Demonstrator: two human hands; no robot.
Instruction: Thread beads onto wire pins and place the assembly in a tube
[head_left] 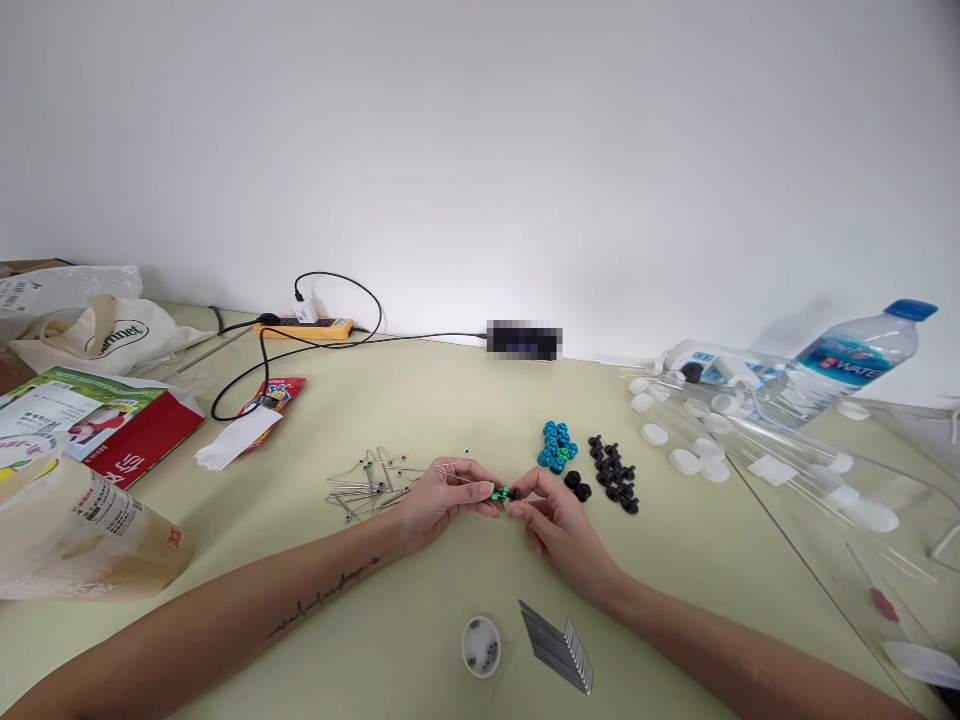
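Note:
Near the middle of the table, my left hand (454,492) pinches a small green part (499,493), and a thin metal wire (450,468) sticks out from its fingers. My right hand (553,518) closes its thumb and forefinger on a small black piece (514,494) at the green part's right side. Whether the two pieces are joined is too small to tell. Blue wheel-like parts (553,446) lie in a cluster beyond my right hand, with black parts (615,478) beside them. Left of my left hand is a loose pile of bent wires (367,488).
A white cup (481,646) with small metal pieces stands near the front, beside a row of metal rods (555,645). A drink cup (97,525) is at left. A power strip (330,328), phone-like device (524,340) and water bottle (855,355) sit farther back.

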